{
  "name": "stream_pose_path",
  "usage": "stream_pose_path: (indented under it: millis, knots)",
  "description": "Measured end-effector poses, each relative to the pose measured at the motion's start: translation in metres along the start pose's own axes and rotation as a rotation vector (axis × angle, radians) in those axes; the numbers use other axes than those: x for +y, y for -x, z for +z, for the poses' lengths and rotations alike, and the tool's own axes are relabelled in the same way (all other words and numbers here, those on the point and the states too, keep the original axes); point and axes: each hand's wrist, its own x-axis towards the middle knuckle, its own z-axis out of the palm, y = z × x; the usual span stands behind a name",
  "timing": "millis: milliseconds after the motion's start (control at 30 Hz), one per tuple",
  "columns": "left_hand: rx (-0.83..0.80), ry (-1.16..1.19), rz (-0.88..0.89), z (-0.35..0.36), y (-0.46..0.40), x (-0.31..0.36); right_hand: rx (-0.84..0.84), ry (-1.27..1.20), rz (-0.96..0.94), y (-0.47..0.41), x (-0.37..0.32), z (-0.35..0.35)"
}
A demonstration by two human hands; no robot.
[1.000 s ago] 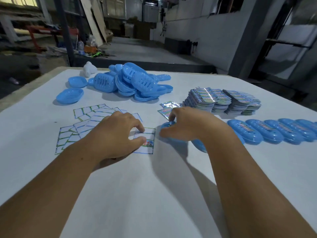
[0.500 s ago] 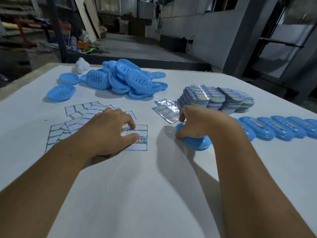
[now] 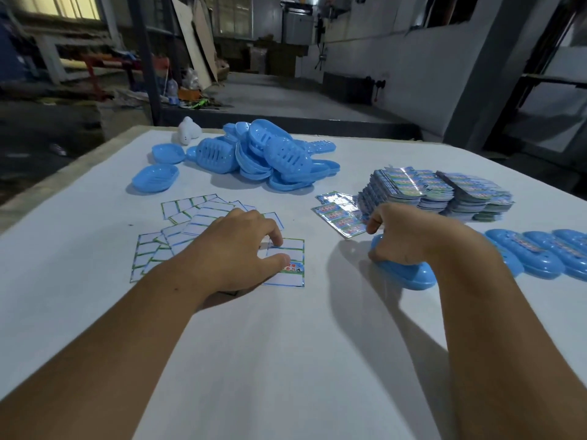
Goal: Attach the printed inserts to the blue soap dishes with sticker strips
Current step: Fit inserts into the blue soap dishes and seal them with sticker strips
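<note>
My left hand (image 3: 241, 249) pinches at a sticker sheet (image 3: 286, 262) to peel a strip; my right hand (image 3: 409, 236) grips a blue soap dish (image 3: 409, 274), steadying it on the table (image 3: 286, 360).

Sticker sheets (image 3: 178, 246) left of inserts (image 3: 441, 193)

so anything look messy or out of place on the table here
Nothing damaged or spilled. The loose blue soap dishes lie in a jumbled heap at the far side, unlike the neat row of finished dishes on the right. The sticker sheets by the left hand are fanned unevenly, overlapping.
</note>
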Motion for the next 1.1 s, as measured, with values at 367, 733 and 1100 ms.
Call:
stream_pose_path:
  millis: [367, 733, 1100]
  knots:
    - [0.281, 0.086, -0.180, 0.001, -0.029, -0.005, 0.196, -0.165, -0.284, -0.018, -0.040, 0.030]
    - [0.265, -0.576, -0.121, -0.020, -0.128, -0.028, 0.270, -0.279, -0.350, -0.022, -0.047, 0.039]
    - [0.305, -0.167, -0.352, -0.018, -0.147, -0.040, 0.217, -0.305, -0.336, -0.023, -0.047, 0.037]
